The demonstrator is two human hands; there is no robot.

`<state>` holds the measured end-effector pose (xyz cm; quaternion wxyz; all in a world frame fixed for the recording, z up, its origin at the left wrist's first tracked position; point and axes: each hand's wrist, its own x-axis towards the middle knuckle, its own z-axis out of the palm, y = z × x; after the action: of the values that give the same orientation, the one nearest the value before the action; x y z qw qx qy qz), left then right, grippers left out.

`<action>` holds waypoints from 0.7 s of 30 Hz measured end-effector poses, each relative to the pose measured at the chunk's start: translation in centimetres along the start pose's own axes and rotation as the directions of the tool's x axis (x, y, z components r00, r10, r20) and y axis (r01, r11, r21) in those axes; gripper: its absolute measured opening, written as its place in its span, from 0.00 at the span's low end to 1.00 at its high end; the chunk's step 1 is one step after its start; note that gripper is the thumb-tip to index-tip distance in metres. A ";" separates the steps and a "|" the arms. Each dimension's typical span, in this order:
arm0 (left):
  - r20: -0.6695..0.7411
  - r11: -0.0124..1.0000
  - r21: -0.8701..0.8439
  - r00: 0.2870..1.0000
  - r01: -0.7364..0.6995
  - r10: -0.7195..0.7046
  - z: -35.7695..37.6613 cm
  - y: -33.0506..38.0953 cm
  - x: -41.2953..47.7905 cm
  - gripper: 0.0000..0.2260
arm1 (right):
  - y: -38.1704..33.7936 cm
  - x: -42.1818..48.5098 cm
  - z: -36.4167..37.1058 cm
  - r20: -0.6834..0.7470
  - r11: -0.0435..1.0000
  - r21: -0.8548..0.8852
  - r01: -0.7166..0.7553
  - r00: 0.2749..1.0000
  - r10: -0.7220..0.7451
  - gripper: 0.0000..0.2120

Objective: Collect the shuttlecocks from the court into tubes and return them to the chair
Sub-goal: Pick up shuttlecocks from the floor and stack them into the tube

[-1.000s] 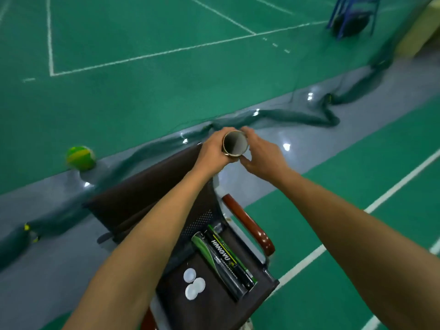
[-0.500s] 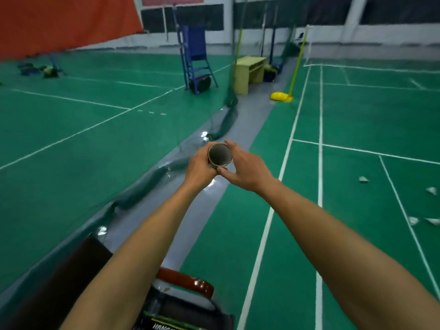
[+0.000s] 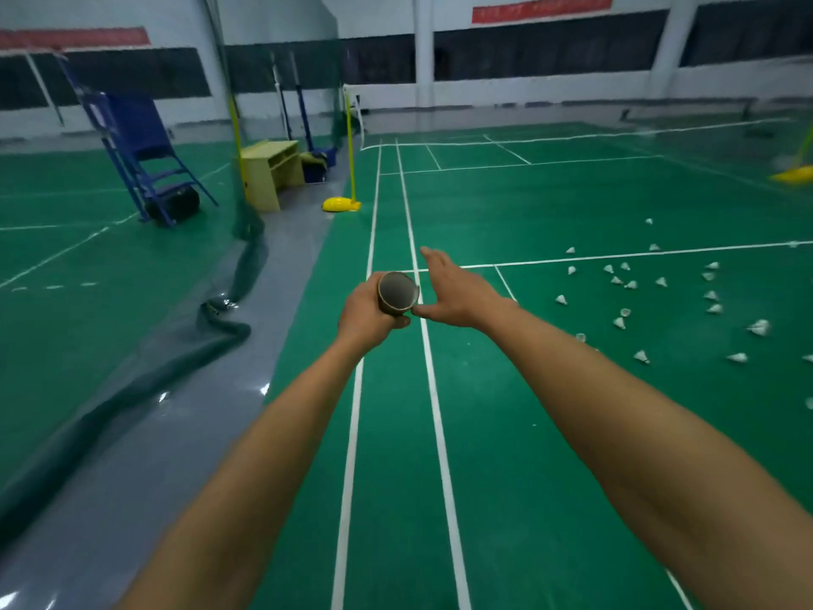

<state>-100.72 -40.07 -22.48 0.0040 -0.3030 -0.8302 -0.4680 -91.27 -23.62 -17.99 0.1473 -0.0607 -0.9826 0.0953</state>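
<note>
a round cardboard tube (image 3: 398, 297), brown-walled with a thin pale rim, points its open mouth at the camera. the inside is dull grey, and what lies deeper cannot be told. the left hand (image 3: 367, 317) wraps the tube from the left and below, fingers curled on its wall. the right hand (image 3: 453, 292) is just right of the tube, fingers straight and grasping nothing, thumb tip at the tube's lower right edge. well right of the tube, small white cone-shaped shuttlecocks (image 3: 620, 321) lie scattered on the smooth green court floor (image 3: 506, 433). left of the tube, dark netting (image 3: 237, 275) lies bunched on shiny grey flooring.
</note>
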 end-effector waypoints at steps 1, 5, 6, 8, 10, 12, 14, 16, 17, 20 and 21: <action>0.015 1.000 -0.003 1.000 -0.010 0.010 2.4 1.2 0.8 0.32 | 2.4 -0.8 -0.9 -0.005 0.999 -0.017 -0.029 1.000 0.029 0.51; 0.064 0.995 -0.026 0.993 -0.100 0.101 11.7 6.2 3.6 0.34 | 10.7 -4.4 -3.9 -0.029 0.988 -0.057 -0.144 0.989 0.143 0.49; 0.076 0.992 -0.031 0.990 -0.119 0.121 13.8 7.9 4.1 0.34 | 12.5 -5.3 -4.6 -0.038 0.983 -0.062 -0.175 0.984 0.172 0.49; 0.097 0.986 -0.042 0.982 -0.159 0.163 17.6 11.3 4.9 0.34 | 15.8 -6.9 -6.0 -0.063 0.969 -0.071 -0.238 0.970 0.233 0.48; 0.113 0.979 -0.048 0.972 -0.200 0.204 21.2 14.2 5.7 0.33 | 18.9 -8.5 -7.4 -0.092 0.951 -0.064 -0.304 0.950 0.298 0.47; 0.137 0.969 -0.045 0.959 -0.244 0.248 24.6 16.8 6.4 0.33 | 21.7 -10.0 -8.5 -0.114 0.929 -0.058 -0.366 0.927 0.358 0.47; 0.172 0.956 -0.043 0.941 -0.289 0.292 27.8 19.1 7.1 0.32 | 24.4 -11.4 -9.5 -0.134 0.903 -0.059 -0.425 0.900 0.415 0.46; 0.200 0.946 -0.021 0.926 -0.323 0.320 30.8 21.1 7.9 0.33 | 27.1 -12.6 -10.2 -0.156 0.873 -0.070 -0.482 0.870 0.468 0.45; 0.211 0.943 -0.013 0.921 -0.333 0.328 32.3 22.0 8.3 0.34 | 28.4 -13.1 -10.5 -0.164 0.857 -0.084 -0.509 0.855 0.492 0.44; 0.234 0.940 -0.024 0.912 -0.340 0.336 36.7 23.9 10.0 0.35 | 32.3 -13.9 -11.1 -0.181 0.790 -0.144 -0.596 0.800 0.571 0.42; 0.242 0.942 -0.030 0.912 -0.335 0.332 38.1 24.5 10.7 0.34 | 33.6 -14.1 -11.3 -0.183 0.762 -0.170 -0.625 0.779 0.599 0.41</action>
<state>-86.51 4.25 -21.79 -0.0163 -0.4951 -0.7634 -0.4146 -71.42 8.96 -18.21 0.1581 -0.4000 -0.9024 0.0247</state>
